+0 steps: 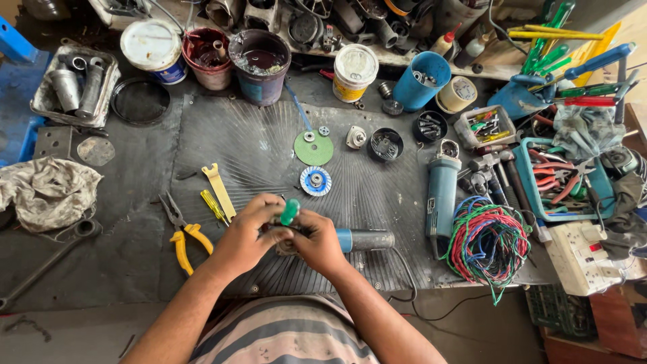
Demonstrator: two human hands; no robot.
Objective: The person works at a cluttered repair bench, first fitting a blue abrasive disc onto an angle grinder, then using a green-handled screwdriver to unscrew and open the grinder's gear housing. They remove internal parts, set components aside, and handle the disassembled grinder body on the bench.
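On the ribbed black mat (269, 145), a blue-bodied grinder (364, 239) lies against the right hand (320, 244), both hands closed around its head; the left hand (246, 236) pinches a green-handled screwdriver (290, 211) upright between them.

2 white round tubs with printed labels stand at the bench's back: one (151, 47) far left, one (354, 71) mid-bench (yellow-banded). No screens show.
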